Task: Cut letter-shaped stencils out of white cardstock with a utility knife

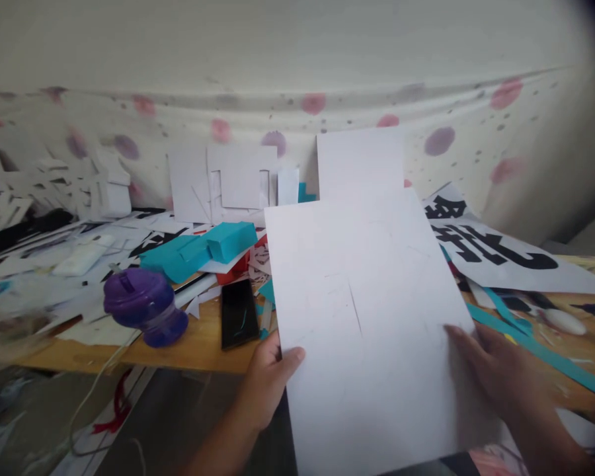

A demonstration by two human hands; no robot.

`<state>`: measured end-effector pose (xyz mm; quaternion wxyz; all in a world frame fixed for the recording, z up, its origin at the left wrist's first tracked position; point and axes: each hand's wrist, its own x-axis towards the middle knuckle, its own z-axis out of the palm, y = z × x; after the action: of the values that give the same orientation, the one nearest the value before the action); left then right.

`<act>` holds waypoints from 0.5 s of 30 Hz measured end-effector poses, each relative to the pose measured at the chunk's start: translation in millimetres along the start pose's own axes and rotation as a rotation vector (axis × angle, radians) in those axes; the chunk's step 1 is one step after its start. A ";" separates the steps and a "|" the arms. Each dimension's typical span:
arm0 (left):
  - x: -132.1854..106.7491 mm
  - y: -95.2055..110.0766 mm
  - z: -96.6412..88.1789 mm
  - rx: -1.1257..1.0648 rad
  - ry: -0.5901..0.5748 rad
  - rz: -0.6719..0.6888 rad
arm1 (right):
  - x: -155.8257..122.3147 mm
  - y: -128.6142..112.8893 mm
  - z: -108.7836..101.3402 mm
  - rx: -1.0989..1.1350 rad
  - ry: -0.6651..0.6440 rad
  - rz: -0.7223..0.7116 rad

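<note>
A brown wooden table, partly hidden, stands behind a smooth, flat white board. The person's right hand and left hand pinch the board's opposite edges, fingers mostly hidden underneath; a thin dark line marks its face.

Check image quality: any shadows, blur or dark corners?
Head view: soft shadow on the sheet beside the right hand; head view: clutter at the left edge is smeared, far softer than the phone; head view: upper right corner falls to near black.
</note>
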<state>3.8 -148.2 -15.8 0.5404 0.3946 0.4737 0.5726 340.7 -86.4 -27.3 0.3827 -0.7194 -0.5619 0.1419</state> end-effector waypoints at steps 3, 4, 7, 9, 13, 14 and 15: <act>-1.7 1.8 0.5 -0.063 -0.092 0.033 | 20.4 -8.4 -6.8 -0.190 0.010 -0.056; -2.1 2.5 2.6 -0.078 -0.094 0.056 | 25.2 -13.5 -7.4 -0.225 0.060 -0.129; -1.3 4.9 13.7 -0.073 -0.089 0.140 | 20.5 -35.8 -2.6 -0.274 0.317 -0.468; 1.1 6.1 22.5 -0.060 -0.091 0.174 | -2.4 -53.3 5.9 -0.228 0.389 -0.705; 5.5 3.1 35.0 -0.127 -0.039 0.185 | -69.1 -78.5 29.6 0.024 0.157 -1.058; 5.7 1.0 36.4 -0.134 -0.018 0.187 | -82.2 -81.4 35.1 0.047 0.106 -1.113; 5.4 -1.6 37.2 -0.134 0.002 0.185 | -92.0 -83.0 40.0 0.050 0.055 -1.113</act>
<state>39.5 -138.6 -8.8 0.5100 0.3989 0.3965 0.6508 227.1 -148.9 -15.8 0.4315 -0.3082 -0.8434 -0.0870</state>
